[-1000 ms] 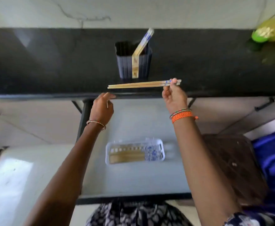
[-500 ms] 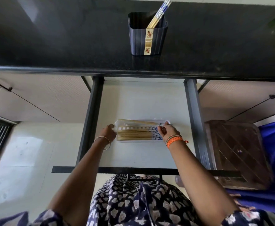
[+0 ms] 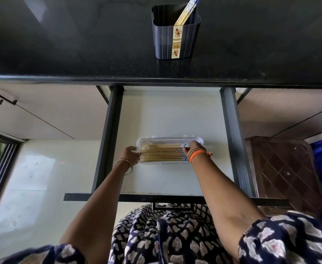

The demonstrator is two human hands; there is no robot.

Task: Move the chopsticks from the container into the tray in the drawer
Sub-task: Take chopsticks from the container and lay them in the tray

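A clear plastic tray (image 3: 167, 139) lies in the open drawer (image 3: 172, 115). Several wooden chopsticks (image 3: 161, 153) with blue patterned ends lie side by side in it. My left hand (image 3: 130, 154) rests against the tray's left end. At the right end of the tray my right hand (image 3: 193, 149) has its fingertips on the chopsticks' blue ends; whether it pinches them I cannot tell. A dark container (image 3: 176, 33) stands on the black counter (image 3: 80, 44) above, with a few chopsticks (image 3: 186, 11) leaning out of it.
The drawer has dark side rails (image 3: 232, 141) and a dark front edge (image 3: 175, 197). A brown wooden stool (image 3: 284, 172) stands to the right below. Cabinet doors with handles (image 3: 2, 97) flank the drawer.
My right hand carried a pair of chopsticks down from counter height into the tray. My left hand dropped from the counter's edge to the tray's left end. The view tilted down.
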